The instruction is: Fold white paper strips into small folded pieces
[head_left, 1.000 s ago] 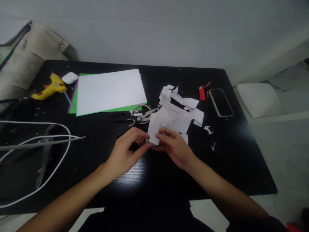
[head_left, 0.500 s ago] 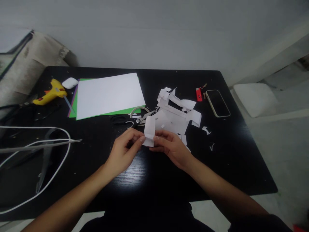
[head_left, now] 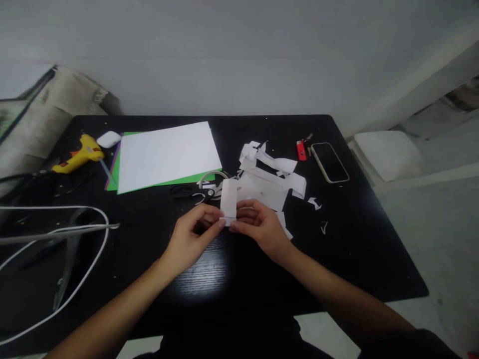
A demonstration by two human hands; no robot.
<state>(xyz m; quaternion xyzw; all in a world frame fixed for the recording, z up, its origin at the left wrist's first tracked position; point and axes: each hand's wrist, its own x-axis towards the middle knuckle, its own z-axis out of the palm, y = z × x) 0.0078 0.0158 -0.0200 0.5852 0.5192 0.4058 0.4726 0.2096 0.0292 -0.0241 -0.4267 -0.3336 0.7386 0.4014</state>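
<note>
A small folded piece of white paper (head_left: 228, 198) stands upright over the black table (head_left: 232, 279), pinched at its lower edge from both sides. My left hand (head_left: 191, 239) grips its left corner with thumb and fingertips. My right hand (head_left: 258, 227) holds the right corner, fingers curled round it. Just behind the paper lie black-handled scissors (head_left: 194, 192) and a heap of white paper scraps (head_left: 269, 174).
A white sheet (head_left: 166, 152) on green card lies at the back left, with a yellow glue gun (head_left: 77, 154) and a small white case (head_left: 108, 139) beside it. A red lighter (head_left: 301, 149) and a phone (head_left: 329, 162) sit back right. White cable (head_left: 75, 279) loops at the left.
The paper piece has been turned and folded narrower, now standing straight up between both hands. The camera view has tipped slightly downward.
</note>
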